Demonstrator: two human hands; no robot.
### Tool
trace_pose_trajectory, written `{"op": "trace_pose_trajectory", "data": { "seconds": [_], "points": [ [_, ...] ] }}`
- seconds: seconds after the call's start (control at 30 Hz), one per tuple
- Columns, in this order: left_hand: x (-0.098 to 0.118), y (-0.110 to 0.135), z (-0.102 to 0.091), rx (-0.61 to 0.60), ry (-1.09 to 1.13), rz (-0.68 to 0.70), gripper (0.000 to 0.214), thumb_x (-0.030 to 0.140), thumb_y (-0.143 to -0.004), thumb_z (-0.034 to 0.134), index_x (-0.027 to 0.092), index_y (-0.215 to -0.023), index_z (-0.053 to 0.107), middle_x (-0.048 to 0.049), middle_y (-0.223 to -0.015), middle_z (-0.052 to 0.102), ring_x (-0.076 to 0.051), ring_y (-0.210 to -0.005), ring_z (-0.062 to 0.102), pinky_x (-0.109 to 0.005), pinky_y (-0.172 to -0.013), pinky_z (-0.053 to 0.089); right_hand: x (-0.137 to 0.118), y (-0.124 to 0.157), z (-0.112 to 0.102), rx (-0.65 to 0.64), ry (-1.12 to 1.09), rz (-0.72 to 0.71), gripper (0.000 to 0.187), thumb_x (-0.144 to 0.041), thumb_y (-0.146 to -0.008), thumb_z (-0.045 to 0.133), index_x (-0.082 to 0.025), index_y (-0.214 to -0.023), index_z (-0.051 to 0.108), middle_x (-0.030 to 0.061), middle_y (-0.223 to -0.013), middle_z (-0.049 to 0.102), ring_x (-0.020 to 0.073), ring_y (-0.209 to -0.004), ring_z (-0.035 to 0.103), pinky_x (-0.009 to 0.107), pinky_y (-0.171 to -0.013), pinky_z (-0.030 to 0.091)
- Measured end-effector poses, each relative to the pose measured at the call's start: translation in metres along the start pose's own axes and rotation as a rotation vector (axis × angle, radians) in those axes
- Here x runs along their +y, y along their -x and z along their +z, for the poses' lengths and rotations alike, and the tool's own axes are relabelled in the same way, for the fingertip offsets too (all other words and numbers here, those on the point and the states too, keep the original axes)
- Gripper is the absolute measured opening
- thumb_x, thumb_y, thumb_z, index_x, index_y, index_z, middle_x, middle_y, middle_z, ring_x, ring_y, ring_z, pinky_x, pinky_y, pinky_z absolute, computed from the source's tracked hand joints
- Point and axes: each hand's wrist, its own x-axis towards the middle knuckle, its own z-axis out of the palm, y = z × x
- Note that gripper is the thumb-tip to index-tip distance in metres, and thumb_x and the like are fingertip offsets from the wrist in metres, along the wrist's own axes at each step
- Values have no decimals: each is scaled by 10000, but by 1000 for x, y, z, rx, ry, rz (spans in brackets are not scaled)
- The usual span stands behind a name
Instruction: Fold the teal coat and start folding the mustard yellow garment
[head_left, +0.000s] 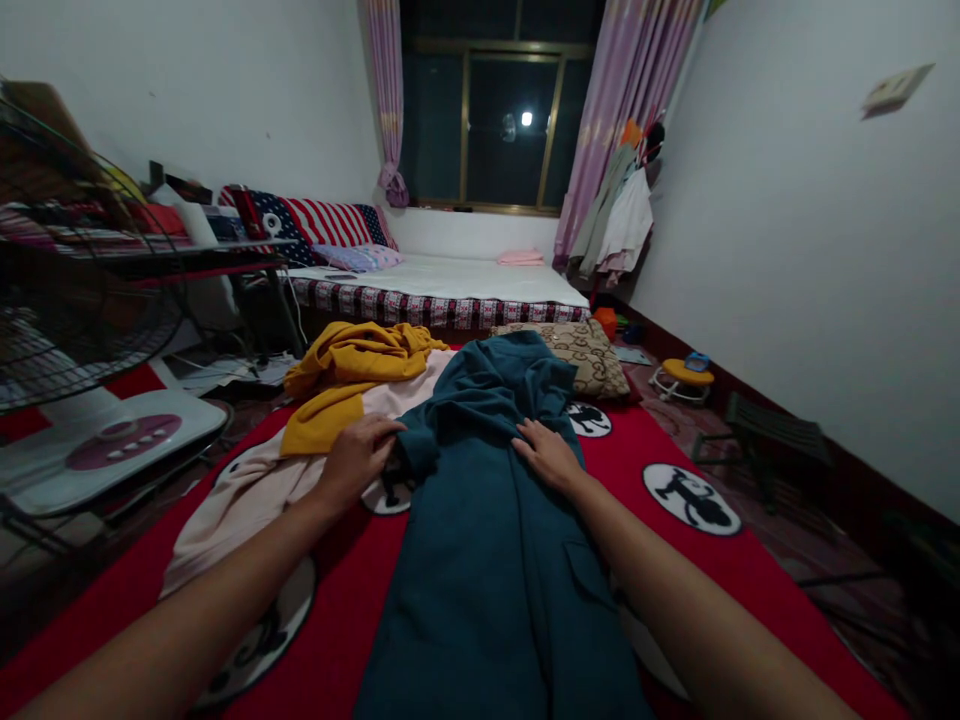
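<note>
Left of the teal coat (480, 540) we note a yellow garment (345, 375). Our left hand (360, 455) closes its fingers on the coat's left edge. Our right hand (547, 455) lies flat and open on the coat's upper right.

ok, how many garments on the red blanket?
3: teal coat in the middle, under the right hand; yellow garment far left; beige garment under it, by the left hand. Others may lie hidden beneath.

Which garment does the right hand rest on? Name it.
The teal coat, in the middle; the yellow garment and cream garment lie left of it.
</note>
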Motion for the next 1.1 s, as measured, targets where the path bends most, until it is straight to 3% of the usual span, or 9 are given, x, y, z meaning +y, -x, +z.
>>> {"op": "trace_pose_trajectory", "data": {
  "seconds": [0.1, 0.2, 0.27, 0.4, 0.47, 0.57, 0.8, 0.97, 1.1],
  "points": [
    [33, -22, -21, 154, 4, 9, 233, 239, -834, 493, 178, -926, 698, -42, -874, 685, -173, -783, 624, -284, -761, 493, 5, -2, -2, -12, -113, 6, 464, -440, -915, 472, -185, -1289, 573, 108, -1484, 386, 285, -1408, 271, 524, -1133, 165],
    [97, -31, -51, 255, 0, 116, 197, 254, -834, 521, 183, -894, 695, -33, -857, 674, -169, -777, 617, -281, -748, 486, 6, -2, -11, 19, -262, 21, 438, -448, -931, 409, -185, -1187, 648, 90, -1360, 549, 256, -1305, 448, 446, -1087, 314],
    [146, -20, -71, 164, 35, 218, 183, 298, -840, 549, 206, -903, 695, -32, -875, 673, -179, -808, 624, -289, -743, 486, 4, 3, -19, 80, -360, 53, 491, -448, -951, 316, -164, -1165, 654, 94, -1269, 620, 236, -1209, 541, 404, -1015, 409],
    [209, 35, -90, -299, 153, 381, 167, 398, -866, 562, 295, -896, 690, -17, -800, 677, -159, -690, 616, -268, -586, 454, -4, 32, -31, 162, -533, 164, 623, -486, -956, 174, -108, -1162, 625, 161, -1181, 650, 230, -1022, 646, 357, -807, 527],
    [210, 59, -84, -448, 192, 354, 161, 388, -878, 550, 299, -902, 683, -17, -762, 674, -155, -663, 616, -264, -563, 439, -7, 54, -33, 139, -680, 224, 612, -544, -934, 230, -117, -1110, 632, 164, -1128, 664, 222, -937, 666, 318, -711, 534],
    [185, 76, -60, -529, 241, 216, 182, 330, -902, 507, 273, -883, 678, -20, -785, 670, -147, -691, 623, -249, -599, 439, -11, 86, -35, 97, -797, 290, 505, -592, -847, 437, -157, -1007, 640, 113, -1000, 677, 193, -806, 646, 271, -606, 499],
    [143, 85, -25, -604, 179, -49, 345, 361, -848, 573, 262, -1178, 595, -48, -1059, 640, -189, -857, 629, -295, -754, 477, -25, 152, -48, -56, -548, 217, 572, -561, -761, 618, -172, -1176, 558, 7, -735, 575, 154, -630, 557, 268, -558, 443],
    [146, 92, -22, -656, 238, -25, 524, 495, -812, 608, 305, -1291, 514, -38, -1121, 615, -187, -861, 616, -295, -766, 475, -37, 188, -47, -211, -563, 156, 722, -414, -732, 723, -280, -1371, 415, 68, -1095, 624, 232, -931, 622, 344, -761, 514],
    [148, 90, -23, -673, 283, 4, 386, 512, -823, 593, 269, -1118, 641, -28, -1018, 642, -168, -812, 611, -262, -707, 454, -45, 196, -40, -251, -695, 163, 641, -304, -727, 720, -288, -1315, 465, 71, -1247, 572, 253, -1105, 574, 390, -922, 481]
  ]
}}
